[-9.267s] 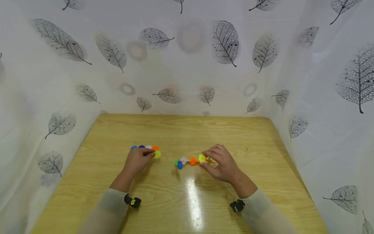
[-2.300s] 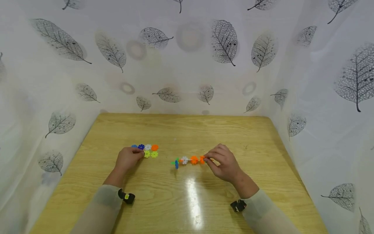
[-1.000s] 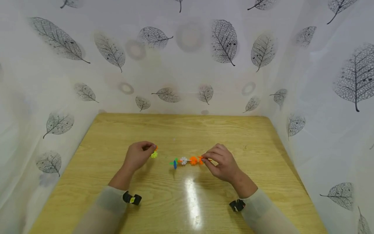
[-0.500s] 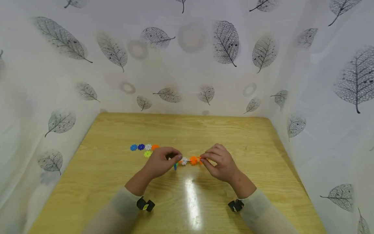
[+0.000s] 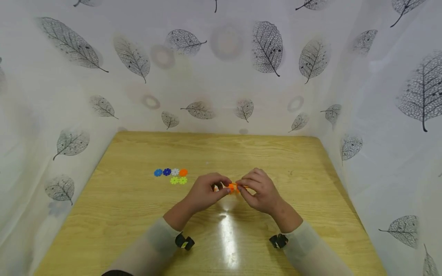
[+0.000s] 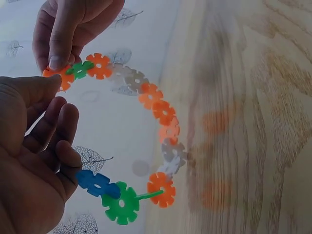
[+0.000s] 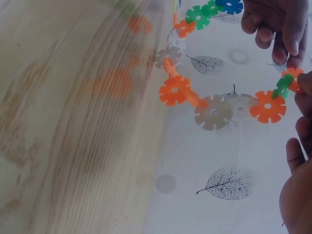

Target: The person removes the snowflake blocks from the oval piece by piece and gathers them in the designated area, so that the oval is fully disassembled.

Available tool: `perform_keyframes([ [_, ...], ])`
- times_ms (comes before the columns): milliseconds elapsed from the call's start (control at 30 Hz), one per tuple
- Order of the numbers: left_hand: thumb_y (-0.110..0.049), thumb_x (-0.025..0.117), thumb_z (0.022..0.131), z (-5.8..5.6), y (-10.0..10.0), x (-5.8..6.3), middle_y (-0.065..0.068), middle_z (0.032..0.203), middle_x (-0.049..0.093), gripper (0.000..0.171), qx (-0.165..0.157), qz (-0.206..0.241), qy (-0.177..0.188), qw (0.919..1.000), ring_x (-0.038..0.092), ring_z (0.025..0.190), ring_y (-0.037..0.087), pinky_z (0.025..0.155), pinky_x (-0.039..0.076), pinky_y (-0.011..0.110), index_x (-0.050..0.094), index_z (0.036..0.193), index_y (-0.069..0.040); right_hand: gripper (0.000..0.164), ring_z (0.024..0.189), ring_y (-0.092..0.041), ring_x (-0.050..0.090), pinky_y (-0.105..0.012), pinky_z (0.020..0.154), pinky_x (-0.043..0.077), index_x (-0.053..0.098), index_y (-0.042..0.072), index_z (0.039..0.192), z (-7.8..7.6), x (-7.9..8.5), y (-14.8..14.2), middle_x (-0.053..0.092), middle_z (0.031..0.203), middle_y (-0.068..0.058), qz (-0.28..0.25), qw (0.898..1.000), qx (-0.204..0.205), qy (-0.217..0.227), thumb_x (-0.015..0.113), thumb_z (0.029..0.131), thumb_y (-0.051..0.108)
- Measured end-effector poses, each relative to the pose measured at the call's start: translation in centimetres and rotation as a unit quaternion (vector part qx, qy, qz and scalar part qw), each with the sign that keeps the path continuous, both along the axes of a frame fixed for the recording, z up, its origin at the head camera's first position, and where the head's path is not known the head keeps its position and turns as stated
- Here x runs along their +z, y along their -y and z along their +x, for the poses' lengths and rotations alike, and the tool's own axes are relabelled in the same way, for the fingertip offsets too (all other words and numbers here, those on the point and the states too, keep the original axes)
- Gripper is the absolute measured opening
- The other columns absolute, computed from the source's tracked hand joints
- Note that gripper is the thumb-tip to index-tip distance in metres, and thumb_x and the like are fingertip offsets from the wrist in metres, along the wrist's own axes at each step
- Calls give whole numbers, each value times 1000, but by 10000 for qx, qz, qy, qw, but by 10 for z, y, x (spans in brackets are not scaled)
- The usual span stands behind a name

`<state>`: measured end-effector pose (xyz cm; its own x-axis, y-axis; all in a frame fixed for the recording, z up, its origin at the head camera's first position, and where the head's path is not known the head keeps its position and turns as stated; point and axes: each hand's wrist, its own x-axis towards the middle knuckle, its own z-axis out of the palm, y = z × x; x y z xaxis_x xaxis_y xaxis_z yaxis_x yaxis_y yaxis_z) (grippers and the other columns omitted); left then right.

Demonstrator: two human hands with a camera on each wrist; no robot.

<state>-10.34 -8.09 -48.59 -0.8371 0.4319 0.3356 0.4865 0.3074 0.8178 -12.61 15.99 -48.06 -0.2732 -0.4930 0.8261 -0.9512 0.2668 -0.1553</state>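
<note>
A curved chain (image 6: 164, 113) of interlocking plastic flower discs, in orange, green, clear white and blue, hangs below the hands in both wrist views. My right hand (image 5: 259, 191) pinches the orange end disc (image 6: 66, 81) between thumb and fingers. From the other side, my left hand (image 5: 207, 191) has its thumb and forefinger tips on that same disc, its other fingers curled. The chain's blue disc (image 6: 95, 185) and green disc (image 6: 122, 204) dangle near the left palm. From the head, the hands hide most of the chain.
Left of the hands on the wooden table (image 5: 138, 230) lies a row of loose discs: light blue (image 5: 158, 173), dark blue (image 5: 167, 172), white (image 5: 175, 172) and orange (image 5: 183, 173). Two yellow discs (image 5: 178, 180) sit just below it. Leaf-patterned curtains (image 5: 221, 76) enclose the table.
My left hand has moved right from the loose discs to the chain's end, meeting my right hand. Earlier a yellow disc was at the right hand; two yellow discs now lie with the loose ones.
</note>
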Motion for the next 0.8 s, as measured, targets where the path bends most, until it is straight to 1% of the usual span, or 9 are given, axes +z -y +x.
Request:
perform_keyframes([
  [33,-15,77,96,0,-1,0,-4,102,72,14,27,-12,4,10000,65,83,9,67,56,30,77,110,-14,10,76,-21,63,-38,68,48,79,2,98,0,0,0,73,89,-4,-5,10000,2,-3,79,89,8],
  [133,-16,77,96,-1,-2,-1,-4,103,72,14,92,17,-85,9999,66,83,9,68,56,29,77,110,-15,11,76,-21,63,-38,68,49,79,3,97,0,0,1,73,89,-4,-21,10000,-4,-33,76,94,13],
  [200,-17,78,96,-2,-3,-1,-4,104,73,13,117,49,-193,9997,65,82,8,67,56,29,77,109,-16,16,76,-21,63,-38,68,49,79,3,96,0,0,2,73,89,-4,-24,10000,4,-71,73,98,17],
  [267,-17,77,96,-3,-4,-1,-7,103,72,11,128,71,-286,9995,65,82,7,66,55,28,78,107,-18,21,76,-20,63,-38,68,49,79,3,95,-1,-1,3,73,89,-3,-24,10000,18,-92,70,101,21],
  [367,-17,77,96,-4,-4,-1,-10,103,71,8,142,52,-366,9992,64,81,6,65,54,28,78,104,-20,21,76,-20,64,-39,69,50,79,3,96,-1,0,3,74,89,-4,-1,9999,41,-118,71,101,22],
  [567,-14,76,97,-4,-4,1,-10,100,72,8,119,36,-463,9988,65,82,6,66,55,28,78,101,-20,21,77,-20,65,-39,70,50,79,3,96,-1,3,4,74,91,-4,31,9999,73,-143,71,100,22],
  [633,-14,75,97,-3,-4,2,-10,99,73,8,136,28,-451,9989,65,82,6,66,55,28,78,101,-20,18,78,-21,65,-39,70,50,79,3,99,-1,2,3,74,92,-4,29,9999,69,-81,74,98,21],
  [700,-15,74,98,-2,-4,2,-11,98,73,8,176,0,-407,9990,65,81,6,65,55,28,78,101,-20,19,81,-22,65,-40,72,51,79,3,103,-1,1,1,74,93,-5,34,10000,46,37,77,96,21],
  [800,-16,74,98,-2,-3,2,-11,98,72,7,231,-9,-328,9992,64,81,6,63,54,28,78,102,-21,29,87,-24,65,-42,75,51,77,4,111,0,-2,-2,74,100,-6,123,9994,-23,318,81,92,26],
])
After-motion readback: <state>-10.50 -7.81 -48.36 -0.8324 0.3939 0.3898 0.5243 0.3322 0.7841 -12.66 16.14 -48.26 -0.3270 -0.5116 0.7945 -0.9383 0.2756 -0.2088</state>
